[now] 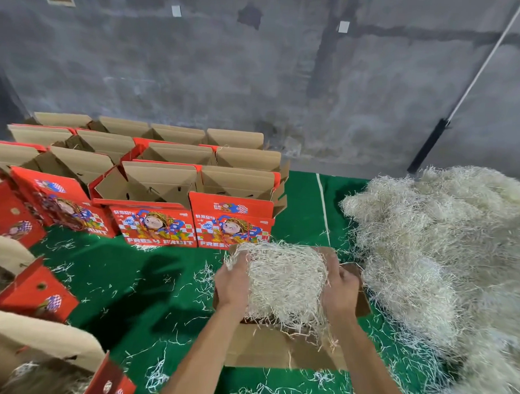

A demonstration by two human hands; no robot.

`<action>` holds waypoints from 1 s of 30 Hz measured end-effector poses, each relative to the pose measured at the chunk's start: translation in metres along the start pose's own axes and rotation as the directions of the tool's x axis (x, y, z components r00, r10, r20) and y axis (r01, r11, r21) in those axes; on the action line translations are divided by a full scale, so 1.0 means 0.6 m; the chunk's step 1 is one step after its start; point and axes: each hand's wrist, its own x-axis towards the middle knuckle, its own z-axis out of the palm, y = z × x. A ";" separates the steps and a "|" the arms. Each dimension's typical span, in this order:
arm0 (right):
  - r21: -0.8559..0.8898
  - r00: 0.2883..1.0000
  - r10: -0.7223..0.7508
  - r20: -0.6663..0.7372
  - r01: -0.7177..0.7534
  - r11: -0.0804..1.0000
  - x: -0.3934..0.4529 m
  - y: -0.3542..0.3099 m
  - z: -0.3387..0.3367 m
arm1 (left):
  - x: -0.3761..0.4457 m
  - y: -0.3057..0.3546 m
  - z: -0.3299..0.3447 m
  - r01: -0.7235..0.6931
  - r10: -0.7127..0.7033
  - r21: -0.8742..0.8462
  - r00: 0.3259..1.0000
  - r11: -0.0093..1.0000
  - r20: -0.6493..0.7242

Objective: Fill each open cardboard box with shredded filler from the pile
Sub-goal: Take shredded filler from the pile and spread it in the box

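The light is soft and even, fairly bright on the green floor [149, 284] and dimmer on the grey wall [286, 80] behind. A dark, blurred-edged shadow [143, 290] lies on the floor left of the hands, so the light comes from the right or above. No glare shows. Wide-angle distortion bows the box rows [154, 163] and stretches the corners. The filler pile [445, 247] smears at the right edge, its strands running together, and the boxes at lower left are blurred. The centre is sharpest, though slightly soft from compression.
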 end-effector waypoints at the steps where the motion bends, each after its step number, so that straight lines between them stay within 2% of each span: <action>1: -0.004 0.999 -0.039 0.012 0.039 0.999 -0.008 -0.001 0.018 | -0.004 -0.015 0.011 -0.022 0.024 0.098 1.000 0.995 -0.011; 3: -0.090 0.992 -0.120 0.045 0.123 0.988 -0.027 -0.003 0.051 | -0.019 -0.053 0.039 -0.038 -0.010 0.323 0.989 0.946 0.146; 4: -0.135 0.991 -0.130 0.042 0.135 0.982 -0.027 -0.002 0.050 | -0.022 -0.055 0.042 0.095 -0.132 0.254 0.982 0.963 0.134; 5: -0.134 0.996 -0.087 0.004 0.087 0.987 -0.016 0.003 0.037 | -0.013 -0.053 0.029 0.183 -0.195 0.150 0.979 0.972 0.068; 6: -0.091 0.999 -0.026 -0.035 0.022 0.996 -0.001 0.012 0.015 | 0.003 -0.043 0.009 0.149 -0.144 0.115 0.988 0.982 -0.049; 7: -0.051 0.997 0.035 -0.069 -0.038 0.998 0.013 0.020 -0.007 | 0.017 -0.032 -0.009 0.082 -0.078 0.259 0.997 0.962 -0.029; 8: -0.034 0.993 0.082 -0.086 -0.085 0.996 0.021 0.026 -0.019 | 0.029 -0.039 -0.016 0.000 0.044 0.404 0.994 0.915 -0.100; 9: -0.059 0.993 0.094 -0.078 -0.099 0.993 0.021 0.029 -0.015 | 0.023 -0.034 -0.022 -0.009 0.034 0.471 0.998 0.882 -0.046; 10: -0.082 0.996 0.074 -0.052 -0.078 0.994 0.016 0.029 0.002 | 0.007 -0.039 -0.015 -0.029 0.044 0.327 0.998 0.945 -0.040; 11: -0.105 0.999 0.031 -0.017 -0.033 0.994 0.007 0.027 0.023 | 0.007 -0.057 0.001 -0.049 0.036 0.414 0.999 0.909 0.040; 12: -0.110 1.000 -0.011 0.010 0.012 0.994 0.000 0.023 0.041 | -0.001 -0.056 0.014 -0.177 0.126 0.508 0.983 0.843 0.133; 13: -0.111 1.000 -0.021 0.015 0.023 0.994 -0.002 0.021 0.045 | 0.003 -0.050 0.010 -0.218 0.167 0.578 0.976 0.786 0.141; 14: -0.128 1.000 -0.008 -0.008 0.007 0.992 0.004 0.021 0.034 | 0.020 -0.044 0.001 -0.141 0.132 0.487 0.990 0.862 0.054; 16: -0.143 0.998 0.019 -0.061 -0.028 0.989 0.029 0.023 -0.009 | 0.048 -0.021 -0.026 -0.104 0.135 0.400 0.989 0.911 -0.051; 18: -0.133 0.997 0.021 -0.080 -0.032 0.991 0.040 0.025 -0.030 | 0.051 -0.013 -0.037 -0.119 0.147 0.411 0.988 0.904 -0.037; 22: -0.265 0.999 -0.037 0.017 0.041 0.963 0.030 0.020 0.007 | 0.051 -0.026 -0.028 -0.212 0.217 0.417 0.976 0.884 0.035; 24: -0.407 0.996 -0.073 0.057 0.090 0.909 0.039 0.027 -0.014 | 0.060 -0.014 -0.051 -0.246 0.259 0.533 0.964 0.810 0.052; 26: -0.476 0.988 -0.053 0.144 0.117 0.872 0.048 0.035 -0.040 | 0.069 -0.001 -0.076 -0.333 0.297 0.571 0.942 0.750 0.158; 30: -0.685 0.935 -0.028 0.354 0.280 0.673 0.042 0.014 -0.033 | 0.077 0.012 -0.096 -0.419 0.185 0.664 0.900 0.619 0.396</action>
